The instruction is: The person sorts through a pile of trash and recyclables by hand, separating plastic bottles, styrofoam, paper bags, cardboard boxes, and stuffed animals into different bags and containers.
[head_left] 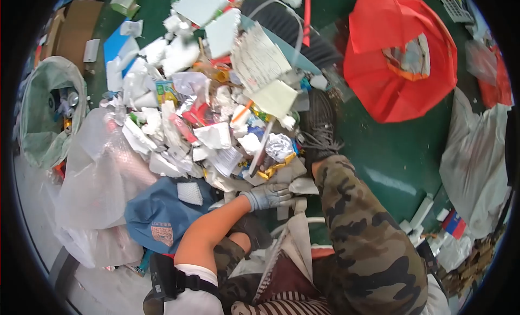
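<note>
My left hand (pixel 270 197), in a grey-white glove, reaches in from the lower left at the near edge of a heap of mixed waste. Its fingers are stretched out to the right, against pale scraps, and I see nothing gripped in them. Just past the fingertips is a whitish scrap (pixel 304 186). Above the hand are a crumpled silvery ball (pixel 279 147), a yellow wrapper (pixel 277 167) and white foam pieces (pixel 214 135). A blue bag (pixel 162 212) with a white foam net (pixel 189 193) on it lies beside the forearm. My right hand is not visible.
A red bag (pixel 374 92) with an opening stands at upper right. At left are a lined bin (pixel 31 136) with cans and a translucent plastic bag (pixel 89 179). My camouflage-clad leg (pixel 368 223) and dark shoe (pixel 319 122) border the heap. A whitish sack (pixel 471 158) lies right.
</note>
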Demonstrator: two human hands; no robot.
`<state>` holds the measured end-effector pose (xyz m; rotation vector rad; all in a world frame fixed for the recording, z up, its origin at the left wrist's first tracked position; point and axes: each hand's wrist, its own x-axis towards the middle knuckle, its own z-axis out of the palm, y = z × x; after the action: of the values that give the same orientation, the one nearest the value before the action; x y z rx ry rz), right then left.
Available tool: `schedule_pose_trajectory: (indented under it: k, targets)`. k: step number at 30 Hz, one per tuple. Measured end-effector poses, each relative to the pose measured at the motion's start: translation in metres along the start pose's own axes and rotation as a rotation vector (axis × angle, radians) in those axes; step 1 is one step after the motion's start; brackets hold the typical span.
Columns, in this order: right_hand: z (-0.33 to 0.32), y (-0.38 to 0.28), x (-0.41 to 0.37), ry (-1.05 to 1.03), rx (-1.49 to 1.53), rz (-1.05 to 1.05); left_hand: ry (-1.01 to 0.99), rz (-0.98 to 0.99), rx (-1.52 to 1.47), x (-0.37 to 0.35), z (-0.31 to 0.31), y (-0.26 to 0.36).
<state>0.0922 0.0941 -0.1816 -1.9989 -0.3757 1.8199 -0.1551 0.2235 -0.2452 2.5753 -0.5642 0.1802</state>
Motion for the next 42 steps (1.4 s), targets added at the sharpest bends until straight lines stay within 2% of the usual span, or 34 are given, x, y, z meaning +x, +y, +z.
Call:
schedule_pose_trajectory:
  k: [1,2,5,6,7,9,10,12,13,16,17,18,19,20,21,22,23,24,25,26,27,28,30,32,33,34,36,37,38,39,41,42]
  targets:
    - [0.001,-0.003,0.004,-0.017,-0.028,-0.010,0.000,-0.003,0.026,-0.010,0.013,-0.007]
    - [0.000,-0.006,0.006,-0.032,-0.052,-0.019,-0.108,0.068,0.334,-0.023,0.024,-0.011]
    - [-0.002,-0.007,0.011,-0.064,-0.107,-0.028,-0.199,0.015,0.326,-0.024,-0.039,-0.050]
    - [-0.003,-0.008,0.013,-0.076,-0.125,-0.031,-0.211,-0.055,0.220,-0.025,-0.065,-0.063]
    - [-0.004,-0.009,0.014,-0.090,-0.150,-0.035,-0.366,0.134,0.824,-0.048,-0.053,-0.071]
    - [-0.008,-0.010,0.017,-0.126,-0.197,-0.040,-0.279,-0.106,0.460,-0.057,-0.081,-0.090]
    - [-0.013,-0.010,0.018,-0.151,-0.238,-0.042,-0.269,-0.324,0.238,-0.069,-0.087,-0.096]
    - [-0.020,-0.007,0.015,-0.222,-0.325,-0.035,-0.096,-0.417,0.314,-0.084,-0.094,-0.116]
    - [-0.027,-0.008,0.011,-0.277,-0.396,-0.027,-0.092,-0.531,0.176,-0.082,-0.114,-0.120]
    - [-0.058,-0.021,-0.002,-0.524,-0.798,0.014,-0.302,-0.453,0.285,-0.067,-0.171,-0.131]
    - [-0.071,-0.031,-0.007,-0.532,-0.973,0.009,-0.301,-0.458,0.298,-0.058,-0.189,-0.127]
    - [-0.085,-0.046,-0.010,-0.405,-1.084,-0.060,-0.660,-0.587,0.167,-0.034,-0.212,-0.122]
    - [-0.096,-0.065,-0.008,-0.152,-1.108,-0.173,-1.018,-0.708,0.019,-0.011,-0.231,-0.118]
    - [-0.109,-0.081,-0.003,0.076,-0.911,-0.368,-1.019,-0.717,0.019,0.012,-0.248,-0.120]
    - [-0.119,-0.097,0.004,0.294,-0.695,-0.552,-0.791,-0.845,-0.230,0.036,-0.264,-0.127]
    - [-0.121,-0.116,0.015,0.426,-0.490,-0.746,-0.547,-0.956,-0.469,0.054,-0.268,-0.131]
    - [-0.121,-0.142,0.028,0.505,-0.440,-0.890,-0.258,-1.004,-0.372,0.063,-0.256,-0.133]
    - [-0.118,-0.168,0.040,0.606,-0.513,-1.029,0.030,-1.037,-0.268,0.072,-0.243,-0.136]
    - [-0.109,-0.190,0.052,0.639,-0.477,-1.080,0.137,-1.047,-0.005,0.091,-0.237,-0.142]
    - [-0.103,-0.210,0.063,0.669,-0.616,-1.088,0.236,-1.040,0.259,0.108,-0.233,-0.151]
    - [-0.095,-0.217,0.078,0.704,-0.747,-0.963,0.226,-1.049,0.263,0.117,-0.218,-0.162]
    - [-0.088,-0.221,0.095,0.693,-0.740,-0.969,0.251,-1.171,0.396,0.118,-0.194,-0.175]
    - [-0.078,-0.230,0.125,0.680,-0.692,-0.760,0.284,-1.295,0.540,0.104,-0.172,-0.188]
    - [-0.073,-0.243,0.131,0.568,-0.728,-0.636,0.201,-1.433,0.166,0.082,-0.172,-0.195]
    - [-0.071,-0.244,0.133,0.559,-0.673,-0.669,0.214,-1.457,0.065,0.062,-0.175,-0.193]
    - [-0.067,-0.251,0.128,0.507,-0.614,-0.557,0.225,-1.476,-0.041,0.036,-0.178,-0.187]
    - [-0.060,-0.248,0.129,0.523,-0.633,-0.531,0.719,-1.679,-0.101,-0.011,-0.166,-0.178]
    - [-0.057,-0.240,0.136,0.470,-0.560,-0.616,1.009,-1.834,-0.499,-0.023,-0.179,-0.172]
    - [-0.052,-0.231,0.141,0.408,-0.486,-0.706,1.231,-1.793,-0.419,-0.063,-0.163,-0.170]
    - [-0.044,-0.228,0.140,0.307,-0.429,-0.707,1.635,-1.818,-0.608,-0.065,-0.181,-0.160]
    - [-0.027,-0.240,0.120,0.078,-0.355,-0.655,1.338,-2.044,-0.300,-0.134,-0.176,-0.142]
    - [-0.022,-0.254,0.102,-0.044,-0.338,-0.599,1.126,-2.223,-0.131,-0.129,-0.194,-0.134]
